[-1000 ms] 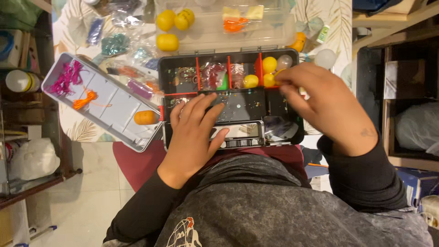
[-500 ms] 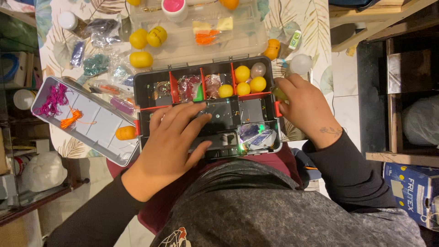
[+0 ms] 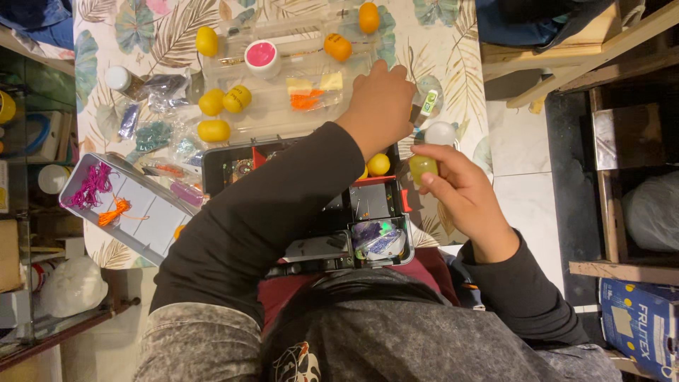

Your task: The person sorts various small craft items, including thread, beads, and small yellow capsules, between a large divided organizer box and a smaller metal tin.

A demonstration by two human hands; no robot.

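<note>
Capsule: yellow-green capsule (image 3: 423, 168) pinched in right hand (image 3: 460, 191) fingers, just right of the black compartment box (image 3: 371, 205).
Left hand (image 3: 382, 106): reaches beyond the box, over the clear tray (image 3: 283, 106); grip hidden.
Progress: 2 yellow capsules boxed, about 7 outside it.

You are in a home, at a small hobby corner rather than a workshop. The table (image 3: 453, 64) wears a tablecloth printed with palm leaves, and it is crowded with a compartment box (image 3: 382, 205), a clear plastic organiser (image 3: 283, 92), yellow plastic capsules (image 3: 213, 130) and small bags of beads (image 3: 152, 134). A grey tray (image 3: 141, 212) holds pink and orange thread. Pale floor tiles (image 3: 523, 184) lie beneath, with a wooden shelf (image 3: 622, 141) on one side and a cluttered glass shelf (image 3: 35, 127) on the other
</note>
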